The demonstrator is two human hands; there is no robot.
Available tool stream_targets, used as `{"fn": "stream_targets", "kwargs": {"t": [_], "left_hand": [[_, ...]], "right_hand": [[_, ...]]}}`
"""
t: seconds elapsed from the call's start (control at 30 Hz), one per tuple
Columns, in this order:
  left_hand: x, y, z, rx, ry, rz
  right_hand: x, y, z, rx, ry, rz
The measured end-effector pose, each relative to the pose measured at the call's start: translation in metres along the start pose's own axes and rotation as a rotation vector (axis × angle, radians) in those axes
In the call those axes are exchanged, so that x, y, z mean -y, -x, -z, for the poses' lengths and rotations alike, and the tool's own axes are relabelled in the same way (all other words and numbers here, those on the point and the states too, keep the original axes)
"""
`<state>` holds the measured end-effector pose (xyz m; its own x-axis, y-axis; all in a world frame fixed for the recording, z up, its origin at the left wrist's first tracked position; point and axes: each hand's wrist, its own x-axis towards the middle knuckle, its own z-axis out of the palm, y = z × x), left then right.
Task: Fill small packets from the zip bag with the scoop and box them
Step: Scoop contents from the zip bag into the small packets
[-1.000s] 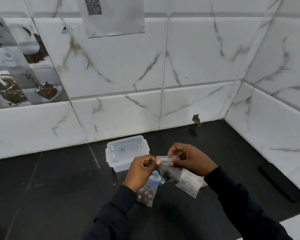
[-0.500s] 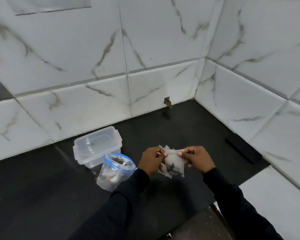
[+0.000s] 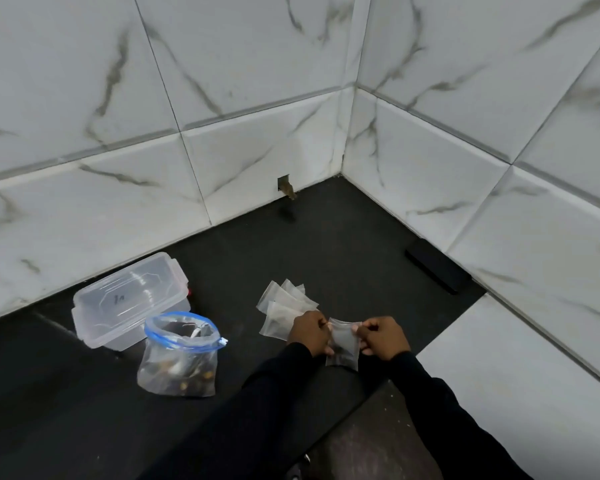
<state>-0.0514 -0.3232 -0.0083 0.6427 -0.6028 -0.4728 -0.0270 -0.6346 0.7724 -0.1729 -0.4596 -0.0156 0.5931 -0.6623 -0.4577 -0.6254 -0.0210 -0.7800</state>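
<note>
The left hand and right hand are both clenched into pinches. Each grips one top corner of a small clear packet between thumb and curled fingers. The packet hangs upright between the hands with its top edge pulled taut, and a little dark matter sits in its lower part. It is held over the front part of the black counter, close to the front edge.

Just behind the left hand, a fan of spare packets lies flat on the counter, its near end hidden by that hand. The zip bag stands open well to the left, its blue-rimmed mouth up and dark and brown pieces at the bottom. Something pale glints inside its mouth, and I cannot tell whether it is the scoop. The lidded clear box sits just behind the bag, near the counter's back edge by the tiled wall. A flat black object lies along the right-hand edge.

Half a second ago the two hands pinched the packet the same way, and the grip has not changed. The spare packets then showed only as tips above the held one, whereas now most of the fan is in view. The bag and box keep their places relative to each other.
</note>
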Motion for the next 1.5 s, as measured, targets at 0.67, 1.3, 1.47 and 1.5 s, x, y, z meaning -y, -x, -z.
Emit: {"fn": "stream_targets", "kwargs": {"t": [0.67, 1.3, 1.47, 1.5], "left_hand": [[0.046, 0.046, 0.067, -0.408, 0.376, 0.23], [-0.008, 0.104, 0.112, -0.453, 0.444, -0.01], [-0.017, 0.114, 0.157, -0.73, 0.234, -0.161], [-0.022, 0.121, 0.166, -0.753, 0.246, -0.178]], "right_hand": [[0.113, -0.003, -0.114, 0.272, 0.706, 0.41], [0.166, 0.062, -0.076, 0.338, 0.102, 0.5], [0.215, 0.093, -0.074, 0.414, -0.083, 0.659], [0.223, 0.096, -0.078, 0.43, -0.089, 0.68]]}}
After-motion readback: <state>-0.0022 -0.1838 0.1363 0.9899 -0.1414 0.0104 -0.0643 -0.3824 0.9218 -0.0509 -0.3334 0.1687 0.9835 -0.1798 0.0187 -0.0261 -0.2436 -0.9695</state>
